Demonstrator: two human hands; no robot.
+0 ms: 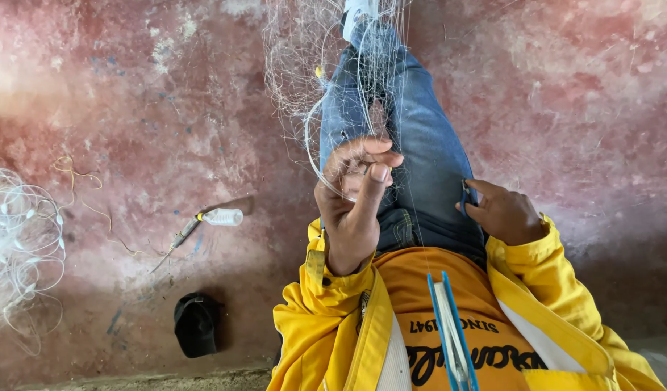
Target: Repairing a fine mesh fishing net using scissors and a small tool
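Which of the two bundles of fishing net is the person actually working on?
The net draped over the jeans, pinched by the left hand. The other pile lies untouched on the floor, far left.

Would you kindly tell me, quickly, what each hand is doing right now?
Left hand: closed, pinching strands of the thin fishing net between thumb and fingers.
Right hand: closed on a small blue tool, resting on the jeans.

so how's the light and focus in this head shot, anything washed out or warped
Head view: soft, even daylight; the left hand and blue denim trouser leg are sharp. Faint glare washes the mottled red concrete floor at the far left edge. The fine white fishing net nearly dissolves against it. Wide-lens stretch bends the yellow jacket sleeves at the lower edge.
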